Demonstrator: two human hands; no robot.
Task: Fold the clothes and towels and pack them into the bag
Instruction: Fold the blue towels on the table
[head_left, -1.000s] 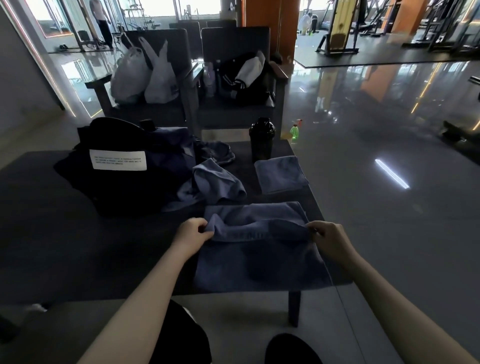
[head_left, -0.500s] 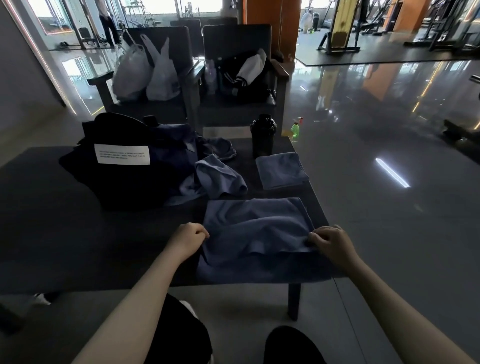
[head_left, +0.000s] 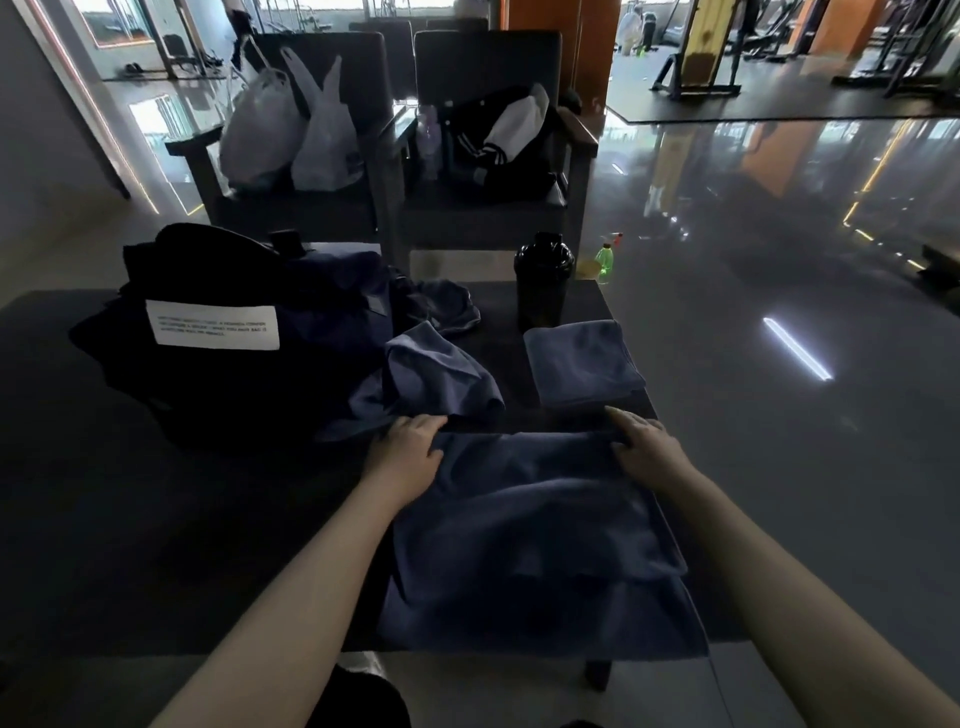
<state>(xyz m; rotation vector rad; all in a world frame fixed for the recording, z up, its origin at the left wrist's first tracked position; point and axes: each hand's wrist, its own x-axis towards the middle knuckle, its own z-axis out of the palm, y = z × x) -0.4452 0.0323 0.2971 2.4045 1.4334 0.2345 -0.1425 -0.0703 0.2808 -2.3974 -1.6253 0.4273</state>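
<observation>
Towel (head_left: 530, 519), on counter (head_left: 156, 519) beside bag (head_left: 208, 374): near edge now brought over, halved; left hand (head_left: 410, 447), right hand (head_left: 644, 447): fingers laid straight on far corners; further folding judged due.

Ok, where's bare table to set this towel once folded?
Widest bare table: near-left, between black bag and left hand. Narrow strip between crumpled cloth and folded towel, before the shaker bottle. Crowded between bag and cloth.

The lone head camera is looking forward and down from close above the navy towel (head_left: 530, 519), facing the far armchairs (head_left: 488, 57).
</observation>
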